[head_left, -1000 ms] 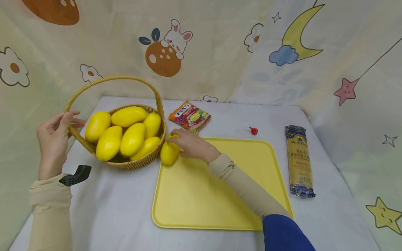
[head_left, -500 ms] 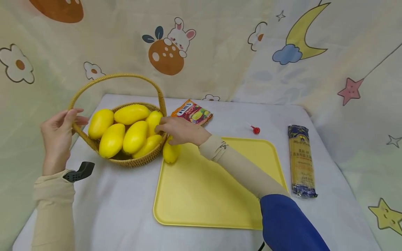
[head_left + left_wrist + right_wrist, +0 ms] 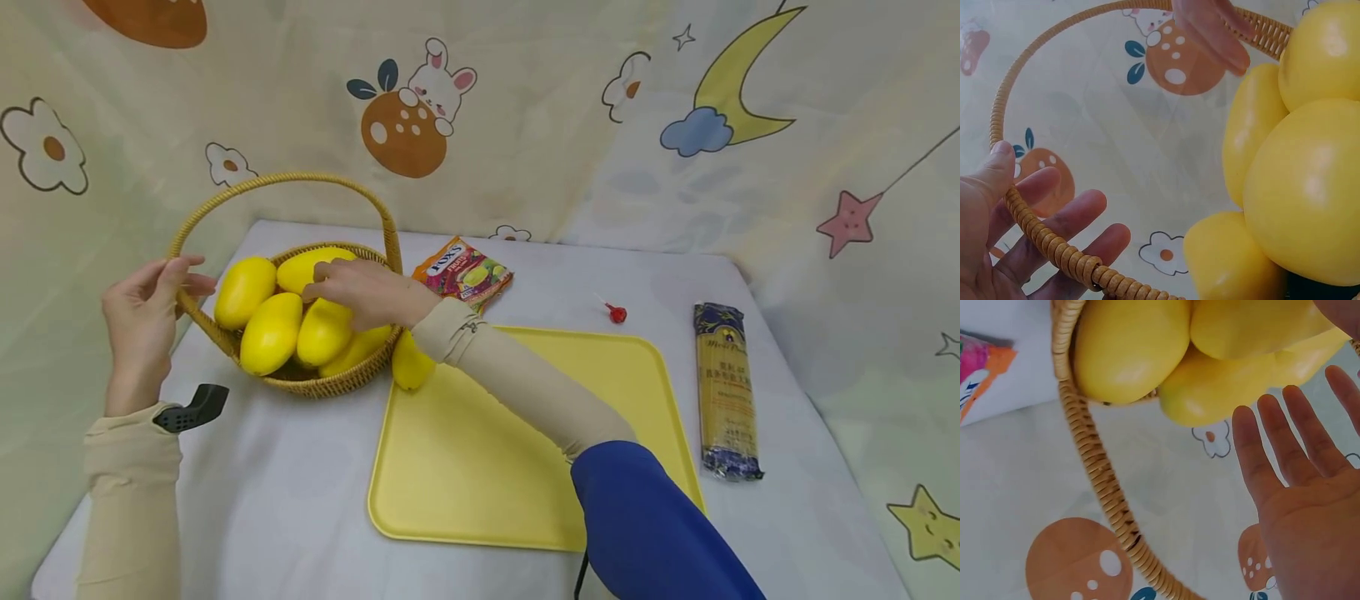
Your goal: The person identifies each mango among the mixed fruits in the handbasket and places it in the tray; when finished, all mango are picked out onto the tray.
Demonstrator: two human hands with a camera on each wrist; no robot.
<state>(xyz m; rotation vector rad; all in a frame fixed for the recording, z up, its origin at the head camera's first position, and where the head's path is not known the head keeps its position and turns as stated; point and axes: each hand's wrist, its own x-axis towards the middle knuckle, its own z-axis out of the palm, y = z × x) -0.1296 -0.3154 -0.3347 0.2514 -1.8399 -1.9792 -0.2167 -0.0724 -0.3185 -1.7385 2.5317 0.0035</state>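
A wicker basket [image 3: 330,386] filled with several yellow mangoes [image 3: 272,335] stands at the table's left. My left hand [image 3: 142,321] holds the left side of its arched handle [image 3: 285,177], the thumb on the near side and the fingers behind, as the left wrist view shows. My right hand [image 3: 367,292] is over the basket, fingertips right at the back mango [image 3: 306,265]. In the right wrist view the fingers [image 3: 1300,425] are straight, and the palm faces the camera. Another mango [image 3: 411,365] lies beside the basket on the tray's left corner, partly hidden by my sleeve.
A yellow tray [image 3: 465,467] lies in the middle, my right forearm crossing above it. Behind it sits a Fox's candy packet [image 3: 467,271]. A red lollipop [image 3: 617,314] and a pack of spaghetti [image 3: 726,392] are on the right. A printed curtain hangs behind.
My right hand has let go of the mango at the tray's corner and moved left, over the basket. My left hand keeps its hold on the handle.
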